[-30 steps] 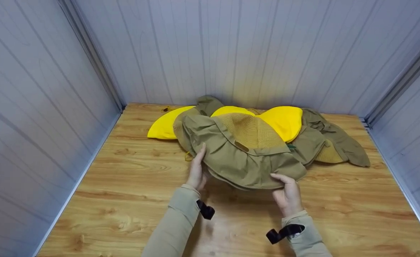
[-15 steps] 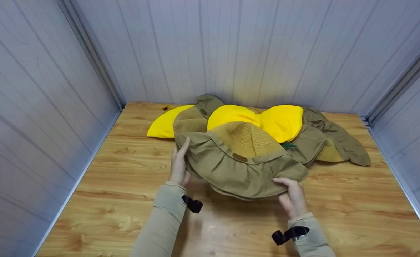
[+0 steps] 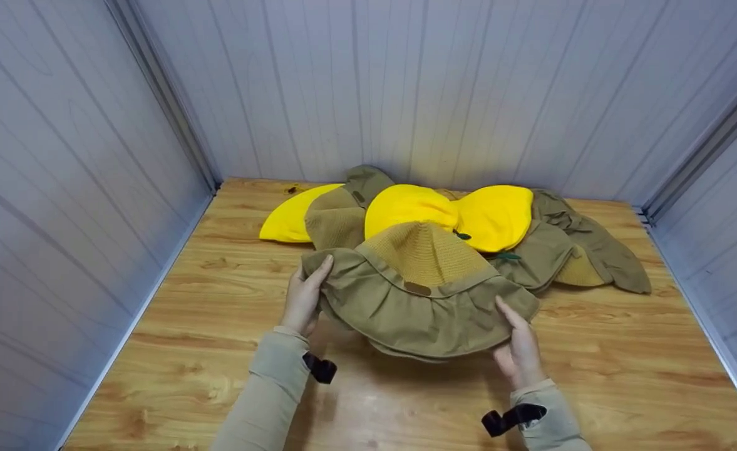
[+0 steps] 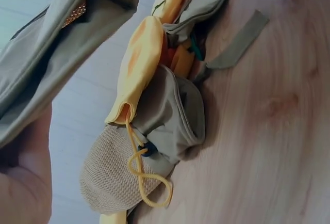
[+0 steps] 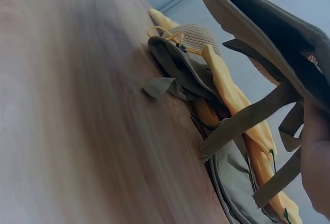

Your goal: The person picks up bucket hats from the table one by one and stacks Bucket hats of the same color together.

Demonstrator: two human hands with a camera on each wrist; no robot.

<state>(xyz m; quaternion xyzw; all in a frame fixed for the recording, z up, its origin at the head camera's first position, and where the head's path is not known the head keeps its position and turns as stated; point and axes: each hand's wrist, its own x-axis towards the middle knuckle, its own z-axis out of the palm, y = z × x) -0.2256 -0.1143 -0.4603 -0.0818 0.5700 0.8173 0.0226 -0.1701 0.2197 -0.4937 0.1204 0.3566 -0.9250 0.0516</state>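
Note:
A khaki sun hat (image 3: pixel 427 319) with a woven tan crown and a small brown tag is held folded above the table. My left hand (image 3: pixel 304 299) grips the left end of its brim, thumb on top. At the right end, my right hand (image 3: pixel 522 351) holds the brim between the thumb and the fingers beneath. In the right wrist view, fabric straps (image 5: pixel 252 113) hang from the hat. Just behind it lie yellow hats (image 3: pixel 409 210) and more khaki hats (image 3: pixel 531 254) in an overlapping row. The fingers under the brim are mostly hidden.
The wooden table (image 3: pixel 174 376) is enclosed by a panelled back wall (image 3: pixel 381 88) and side walls. A yellow cord (image 4: pixel 142 177) with a dark toggle dangles off a hat in the left wrist view.
Both hands have drawn the khaki hat down toward the person, uncovering more of the yellow hats behind. My left hand has moved left, my right hand slightly right, so they are wider apart.

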